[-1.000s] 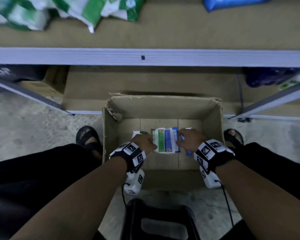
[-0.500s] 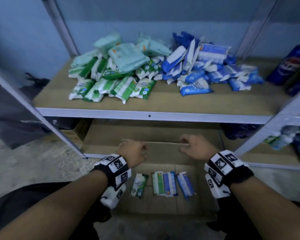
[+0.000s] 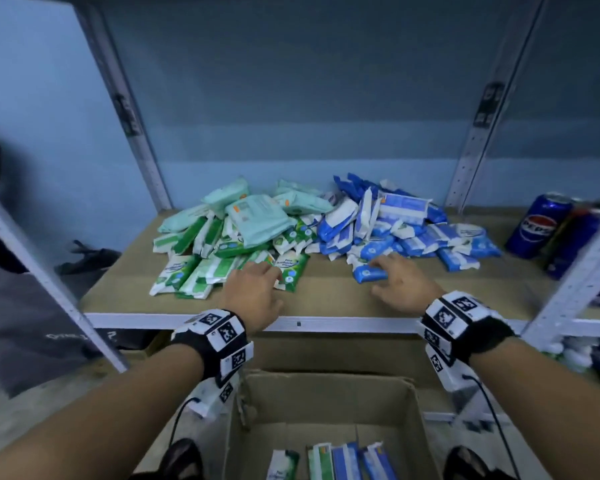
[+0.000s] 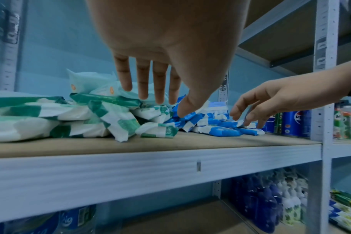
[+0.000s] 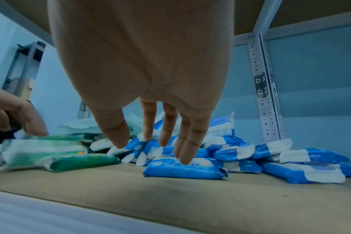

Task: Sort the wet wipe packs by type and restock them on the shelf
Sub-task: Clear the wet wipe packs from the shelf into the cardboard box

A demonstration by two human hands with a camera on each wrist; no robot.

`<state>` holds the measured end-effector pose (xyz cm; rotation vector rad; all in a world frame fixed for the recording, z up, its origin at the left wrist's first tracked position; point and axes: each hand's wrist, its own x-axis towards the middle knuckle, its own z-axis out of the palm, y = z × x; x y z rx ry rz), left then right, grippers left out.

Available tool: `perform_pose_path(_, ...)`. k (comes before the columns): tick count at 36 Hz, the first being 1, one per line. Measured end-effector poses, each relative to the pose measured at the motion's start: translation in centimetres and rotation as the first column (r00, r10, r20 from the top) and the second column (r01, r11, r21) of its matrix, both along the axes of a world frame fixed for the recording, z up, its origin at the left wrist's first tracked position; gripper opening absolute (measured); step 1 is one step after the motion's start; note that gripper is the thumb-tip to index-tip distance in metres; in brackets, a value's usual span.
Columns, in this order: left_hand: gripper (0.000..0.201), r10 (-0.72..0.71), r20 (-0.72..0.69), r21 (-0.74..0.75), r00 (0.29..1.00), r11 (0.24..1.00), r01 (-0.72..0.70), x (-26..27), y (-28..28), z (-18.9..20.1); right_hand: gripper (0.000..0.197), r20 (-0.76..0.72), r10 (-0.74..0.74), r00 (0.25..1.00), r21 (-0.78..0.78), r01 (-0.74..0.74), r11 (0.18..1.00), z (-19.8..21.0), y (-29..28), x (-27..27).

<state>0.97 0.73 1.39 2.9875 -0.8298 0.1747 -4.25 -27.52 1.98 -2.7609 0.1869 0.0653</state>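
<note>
Both forearms reach forward from the bottom of the head view over an open brown cardboard box (image 3: 326, 393) to the tan board shelf with its pale metal front rail (image 3: 326, 299).

The left hand (image 3: 253, 289) lies palm down at the centre of the frame, fingers straight and slightly spread, holding nothing. Its fingertips (image 4: 142, 95) sit over the near edge of the heap of green-and-white wet wipe packs (image 3: 201, 268); whether they touch a pack cannot be told.

The right hand (image 3: 400, 282), right of centre, is also palm down with fingers extended and loosely parted, gripping nothing. In the right wrist view its fingertips (image 5: 185, 159) meet the top of a single blue-and-white wet wipe pack (image 5: 182, 168) lying flat at the front of the heap of blue packs (image 3: 406, 226).

The two heaps lie side by side, green to the left, blue to the right. A few packs (image 3: 340, 462) stand in the box at the bottom edge. Blue Pepsi cans (image 3: 537, 225) stand at the right end of the shelf.
</note>
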Motion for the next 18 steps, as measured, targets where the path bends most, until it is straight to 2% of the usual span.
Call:
perform_pose_path(5, 0.057, 0.053, -0.035, 0.045, 0.998, 0.998, -0.051, 1.9, -1.4, 0.0, 0.071, -0.052, -0.072, 0.996, -0.043, 0.070, 0.997, -0.2, -0.7, 2.9)
perform_pose_path(9, 0.073, 0.116, -0.205, 0.104, 0.972, 0.990, -0.097, 3.7, -2.1, -1.2, 0.081, -0.086, -0.023, 0.996, -0.098, 0.014, 0.995, -0.3, -0.5, 4.9)
perform_pose_path(11, 0.079, 0.155, -0.236, 0.162, 0.959, 0.980, -0.119, 4.2, -2.4, -1.7, 0.085, -0.115, -0.014, 0.993, -0.128, -0.001, 0.992, -0.4, -0.4, 5.7)
perform_pose_path(14, 0.078, 0.173, -0.213, 0.201, 0.962, 0.971, -0.131, 4.2, -2.8, -2.4, 0.086, -0.190, 0.000, 0.982, -0.163, -0.032, 0.986, -0.8, -0.3, 6.2)
perform_pose_path(18, 0.072, 0.172, -0.145, 0.159, 0.974, 0.976, -0.148, 3.9, -2.7, -3.4, 0.077, -0.226, -0.010, 0.974, -0.224, -0.042, 0.974, -1.4, -0.2, 6.1)
